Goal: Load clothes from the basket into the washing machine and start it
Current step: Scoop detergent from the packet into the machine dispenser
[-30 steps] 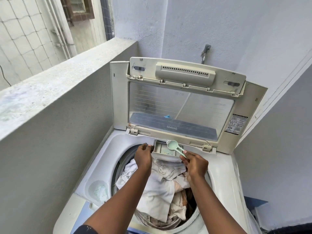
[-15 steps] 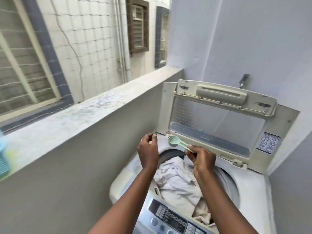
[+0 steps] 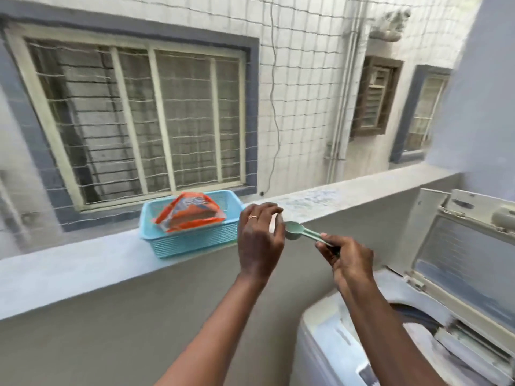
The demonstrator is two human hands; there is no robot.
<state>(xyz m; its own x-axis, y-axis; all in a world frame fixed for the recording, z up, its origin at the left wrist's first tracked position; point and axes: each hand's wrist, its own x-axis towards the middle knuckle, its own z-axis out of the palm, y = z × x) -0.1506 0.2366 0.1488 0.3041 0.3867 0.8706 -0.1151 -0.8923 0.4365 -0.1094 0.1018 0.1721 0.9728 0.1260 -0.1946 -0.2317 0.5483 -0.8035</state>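
Your right hand [image 3: 345, 257] pinches scoop [image 3: 294, 230] by handle. Left hand [image 3: 260, 240] curled beside scoop bowl; can't tell if grasping anything. Detergent pouch [image 3: 192, 215] in basket [image 3: 195, 240] just left of left hand. Washing machine [image 3: 334, 344] below right hand, lid up. Risk: floppy pouch tips, powder spills on ledge [image 3: 83, 263]; thin pinch drops scoop.

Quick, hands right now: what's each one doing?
Left hand: fingers curled, cannot tell whether it holds anything.
Right hand: closed, pinching the green scoop by its handle.
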